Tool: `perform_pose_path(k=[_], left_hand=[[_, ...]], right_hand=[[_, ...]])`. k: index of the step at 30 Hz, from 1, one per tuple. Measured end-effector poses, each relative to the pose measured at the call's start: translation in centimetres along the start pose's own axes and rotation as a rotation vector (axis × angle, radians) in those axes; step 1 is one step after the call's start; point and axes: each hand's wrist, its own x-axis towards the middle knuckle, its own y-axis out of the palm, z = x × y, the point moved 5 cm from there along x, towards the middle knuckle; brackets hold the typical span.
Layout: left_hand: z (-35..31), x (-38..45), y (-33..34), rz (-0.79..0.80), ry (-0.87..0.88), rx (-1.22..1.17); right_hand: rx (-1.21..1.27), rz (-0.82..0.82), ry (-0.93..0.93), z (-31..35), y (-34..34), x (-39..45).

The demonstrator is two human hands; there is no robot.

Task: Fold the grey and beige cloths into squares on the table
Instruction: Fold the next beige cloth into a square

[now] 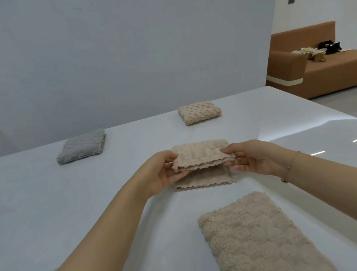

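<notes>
Your left hand pinches the beige cloth at its 9 o'clock edge. Your right hand pinches the 3 o'clock edge, lifting the top fold off the desk.

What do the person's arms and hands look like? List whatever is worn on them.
Both forearms are bare, with no sleeves in view. The left hand shows no rings, watch or glove. The right hand is also ungloved; its wrist carries a thin chain bracelet with a small charm hanging from it. The fingers look bare.
</notes>
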Motion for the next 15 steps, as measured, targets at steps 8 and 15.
perform_pose_path(k=[8,15], left_hand=[[1.9,0.2,-2.1,-0.219,0.19,0.369],[1.9,-0.4,-2.5,-0.293,0.296,0.44]], right_hand=[[-0.067,0.04,0.09,-2.1,-0.3,-0.7],[-0.09,0.039,0.037,-1.8,0.1,-1.3]])
